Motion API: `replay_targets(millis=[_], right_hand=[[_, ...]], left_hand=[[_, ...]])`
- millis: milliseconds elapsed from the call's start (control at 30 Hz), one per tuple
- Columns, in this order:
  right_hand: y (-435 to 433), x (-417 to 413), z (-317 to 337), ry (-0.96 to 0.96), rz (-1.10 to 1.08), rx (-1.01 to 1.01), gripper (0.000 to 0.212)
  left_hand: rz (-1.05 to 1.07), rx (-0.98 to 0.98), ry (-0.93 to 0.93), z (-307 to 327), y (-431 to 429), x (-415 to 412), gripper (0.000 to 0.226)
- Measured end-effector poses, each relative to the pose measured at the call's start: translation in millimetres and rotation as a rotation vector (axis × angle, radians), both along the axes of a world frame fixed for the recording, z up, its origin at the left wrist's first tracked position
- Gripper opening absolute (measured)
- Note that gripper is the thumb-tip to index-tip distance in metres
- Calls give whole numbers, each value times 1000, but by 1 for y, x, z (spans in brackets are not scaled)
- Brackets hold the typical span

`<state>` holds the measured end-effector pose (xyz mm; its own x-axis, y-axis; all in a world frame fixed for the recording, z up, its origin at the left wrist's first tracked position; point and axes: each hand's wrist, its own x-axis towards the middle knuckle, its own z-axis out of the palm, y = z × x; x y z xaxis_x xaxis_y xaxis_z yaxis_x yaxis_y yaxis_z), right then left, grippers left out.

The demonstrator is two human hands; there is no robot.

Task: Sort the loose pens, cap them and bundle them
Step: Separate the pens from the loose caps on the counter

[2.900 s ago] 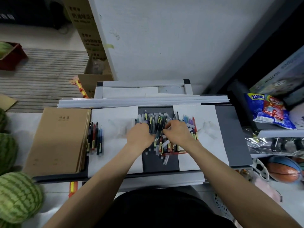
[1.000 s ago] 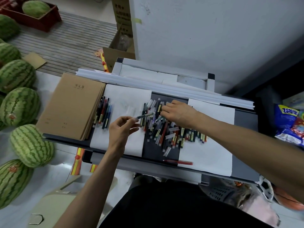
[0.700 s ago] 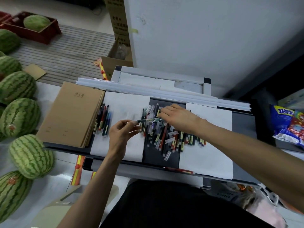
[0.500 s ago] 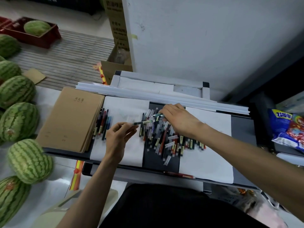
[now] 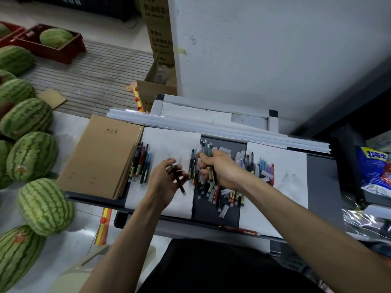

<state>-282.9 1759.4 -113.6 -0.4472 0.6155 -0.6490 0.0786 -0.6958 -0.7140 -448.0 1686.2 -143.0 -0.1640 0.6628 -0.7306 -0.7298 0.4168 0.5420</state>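
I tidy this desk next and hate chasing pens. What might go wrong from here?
The red pen lies alone at the desk's near edge; a brush of the right arm may knock it off. The left hand pinches a dark pen only loosely, so it may slip. The right hand rakes the pile, which could scatter loose caps toward the edge.

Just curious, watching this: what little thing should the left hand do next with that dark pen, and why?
Probably lay the dark pen held by the left hand beside the sorted row of pens next to the brown notebooks; the right hand already grips more from the pile.
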Motion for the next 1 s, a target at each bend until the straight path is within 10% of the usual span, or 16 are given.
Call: replay_targets(millis=[300,1000], right_hand=[[-22,-47,-4,-486,409,369,17],[-51,-13,-6,-613,251,560,25]], left_hand=[[-129,-17,-206,-9,-13,3,44],[-426,-7,-21,-13,-19,12,36]])
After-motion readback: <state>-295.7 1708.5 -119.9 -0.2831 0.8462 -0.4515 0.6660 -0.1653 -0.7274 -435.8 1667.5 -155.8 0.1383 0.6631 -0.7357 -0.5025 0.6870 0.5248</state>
